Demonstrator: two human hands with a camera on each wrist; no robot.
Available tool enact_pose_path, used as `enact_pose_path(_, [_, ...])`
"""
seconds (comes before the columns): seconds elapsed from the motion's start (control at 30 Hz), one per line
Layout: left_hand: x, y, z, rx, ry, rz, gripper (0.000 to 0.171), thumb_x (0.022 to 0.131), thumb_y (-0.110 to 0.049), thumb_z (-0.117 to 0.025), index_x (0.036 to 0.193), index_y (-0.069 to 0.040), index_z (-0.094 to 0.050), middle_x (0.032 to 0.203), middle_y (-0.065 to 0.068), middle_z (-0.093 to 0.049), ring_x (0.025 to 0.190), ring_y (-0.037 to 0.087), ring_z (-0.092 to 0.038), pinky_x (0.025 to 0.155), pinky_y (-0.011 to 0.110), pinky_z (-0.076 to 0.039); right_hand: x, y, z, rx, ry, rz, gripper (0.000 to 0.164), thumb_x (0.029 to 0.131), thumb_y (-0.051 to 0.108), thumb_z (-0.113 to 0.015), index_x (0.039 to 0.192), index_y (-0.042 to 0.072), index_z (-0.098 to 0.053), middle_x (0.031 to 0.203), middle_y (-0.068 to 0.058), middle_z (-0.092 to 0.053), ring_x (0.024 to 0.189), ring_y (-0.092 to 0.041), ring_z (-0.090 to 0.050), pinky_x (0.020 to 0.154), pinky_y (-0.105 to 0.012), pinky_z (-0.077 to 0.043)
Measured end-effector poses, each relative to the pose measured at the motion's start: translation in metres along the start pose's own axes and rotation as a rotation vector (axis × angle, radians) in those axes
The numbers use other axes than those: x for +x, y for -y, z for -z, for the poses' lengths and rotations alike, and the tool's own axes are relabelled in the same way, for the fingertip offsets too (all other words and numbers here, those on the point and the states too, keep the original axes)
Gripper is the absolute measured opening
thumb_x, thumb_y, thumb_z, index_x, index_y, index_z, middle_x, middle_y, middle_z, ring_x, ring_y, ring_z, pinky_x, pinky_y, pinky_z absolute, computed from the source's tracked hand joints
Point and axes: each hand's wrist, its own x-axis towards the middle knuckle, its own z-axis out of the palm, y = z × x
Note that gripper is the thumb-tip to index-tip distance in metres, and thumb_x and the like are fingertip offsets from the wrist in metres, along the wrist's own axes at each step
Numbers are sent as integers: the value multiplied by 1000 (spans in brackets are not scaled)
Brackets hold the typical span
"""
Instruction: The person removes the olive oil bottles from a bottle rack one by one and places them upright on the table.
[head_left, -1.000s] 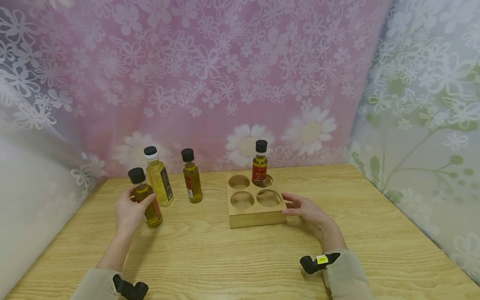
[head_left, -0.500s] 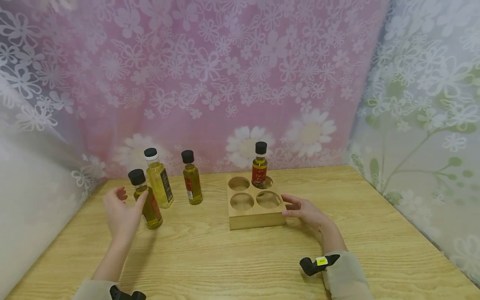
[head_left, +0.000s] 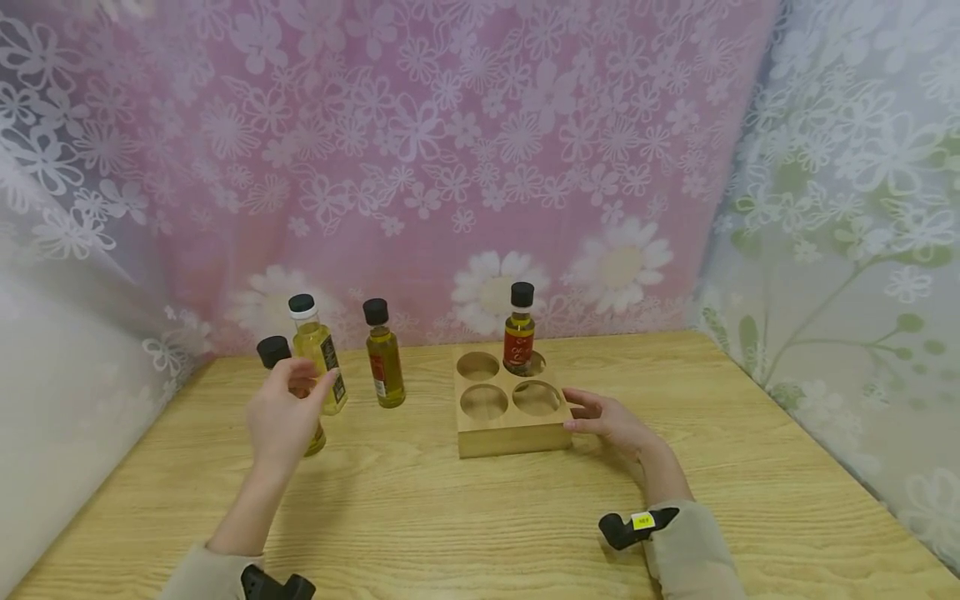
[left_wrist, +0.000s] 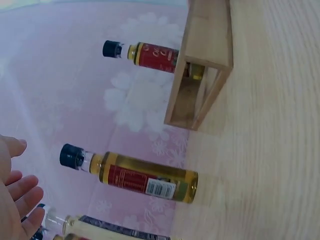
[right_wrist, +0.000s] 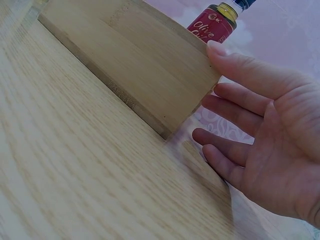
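Observation:
My left hand (head_left: 283, 421) is in front of a dark-capped olive oil bottle (head_left: 274, 351), hiding most of it; the fingers are loosely bent and hold nothing. Right behind stands a square bottle of pale yellow oil (head_left: 308, 343) with a black label. Another olive oil bottle (head_left: 386, 367) stands upright to its right. A wooden bottle rack (head_left: 513, 441) with round holes has one red-labelled olive oil bottle (head_left: 519, 340) in its back right hole. At the rack's right side, my right hand (head_left: 618, 427) touches the edge with thumb and fingertips, fingers fairly straight.
The wood-grain table (head_left: 450, 525) meets a pink flowered curtain (head_left: 465, 167) at the back. Pale flowered cloth hangs on the left and right. Black wrist cameras sit on both sleeves.
My left hand has let go of the front left olive oil bottle, drew left, then came back right in front of it. The bottle still stands there. My right hand has stayed at the rack.

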Motion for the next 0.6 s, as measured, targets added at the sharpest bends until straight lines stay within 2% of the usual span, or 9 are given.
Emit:
enact_pose_path(0.23, [9, -20, -20, -112, 113, 89, 29, 84, -24, -70, 100, -1, -63, 85, 10, -66, 76, 23, -61, 65, 31, -46, -1, 0, 1, 10, -13, 4, 73, 86, 18, -67, 144, -4, -26, 143, -27, -31, 129, -44, -31, 103, -55, -27])
enact_pose_path(0.4, [11, -38, -36, -180, 159, 98, 31, 84, -27, -70, 100, -2, -63, 85, 9, -65, 78, 22, -60, 68, 35, -48, 0, -2, 1, 11, -3, 2, 73, 87, 18, -67, 144, -4, -26, 143, -26, -31, 129, -43, -31, 103, -55, -26])
enact_pose_path(0.6, [15, -59, -55, -209, 254, 83, 36, 84, -32, -70, 105, -4, -63, 87, 7, -66, 80, 22, -62, 70, 38, -49, 0, 0, -1, 19, -13, -5, 73, 86, 17, -67, 144, -4, -27, 142, -27, -32, 129, -43, -32, 103, -54, -26])
